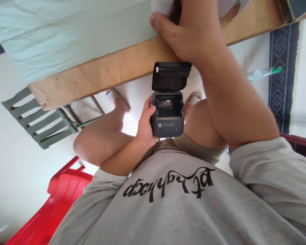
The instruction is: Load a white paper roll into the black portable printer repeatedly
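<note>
My left hand (145, 124) is closed around the side of a small dark label printer (168, 127) over my lap. The printer's hinged lid (171, 76) stands up, with a dark roller across its inside. Its paper bay shows a small white sticker and no roll. Above the table edge, my right hand (183, 34) curls round a white roll (162, 6), which is cut off by the top of the view. The thumb lies against the roll's lower end, while the other fingers are mostly hidden.
A wooden table (97, 68) with a pale green cloth (73, 30) spans the top. A green strap stool (40, 119) stands at the left, a red plastic chair (63, 190) below it. A bottle with a green cap (276, 70) is at the right.
</note>
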A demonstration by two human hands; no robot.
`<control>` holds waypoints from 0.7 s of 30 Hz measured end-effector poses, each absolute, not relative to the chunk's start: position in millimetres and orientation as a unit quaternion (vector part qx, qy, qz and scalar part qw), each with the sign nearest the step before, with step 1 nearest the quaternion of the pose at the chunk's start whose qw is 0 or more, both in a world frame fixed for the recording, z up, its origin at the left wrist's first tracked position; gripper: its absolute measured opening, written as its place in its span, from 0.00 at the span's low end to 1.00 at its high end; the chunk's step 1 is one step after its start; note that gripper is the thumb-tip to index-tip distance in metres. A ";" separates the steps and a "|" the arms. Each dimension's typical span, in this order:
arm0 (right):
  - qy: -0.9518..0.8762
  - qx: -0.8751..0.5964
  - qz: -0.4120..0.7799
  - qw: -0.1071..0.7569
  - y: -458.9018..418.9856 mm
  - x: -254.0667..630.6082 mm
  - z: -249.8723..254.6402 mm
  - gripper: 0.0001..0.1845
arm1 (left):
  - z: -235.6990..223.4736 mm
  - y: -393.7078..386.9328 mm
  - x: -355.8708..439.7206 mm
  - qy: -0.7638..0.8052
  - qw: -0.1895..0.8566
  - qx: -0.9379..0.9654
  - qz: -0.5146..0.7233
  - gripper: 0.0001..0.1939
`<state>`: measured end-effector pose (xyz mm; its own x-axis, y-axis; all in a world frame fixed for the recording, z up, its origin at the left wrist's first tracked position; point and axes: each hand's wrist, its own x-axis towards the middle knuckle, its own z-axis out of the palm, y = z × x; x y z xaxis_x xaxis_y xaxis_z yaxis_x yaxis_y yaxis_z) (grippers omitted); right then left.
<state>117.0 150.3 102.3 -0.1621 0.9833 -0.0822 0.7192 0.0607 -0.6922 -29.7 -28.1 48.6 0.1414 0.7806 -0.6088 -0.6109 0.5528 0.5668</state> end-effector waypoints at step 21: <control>-0.854 -0.363 0.203 0.313 15.8 201.8 96.7 0.29 | 26.9 -20.1 1.0 0.409 0.766 0.158 0.469 0.22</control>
<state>201.8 15.8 96.7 -0.5400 0.7476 0.3866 0.4927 0.6533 -0.5749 1.0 -20.1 26.9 0.2244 0.8486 -0.4792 -0.5895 0.5098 0.6266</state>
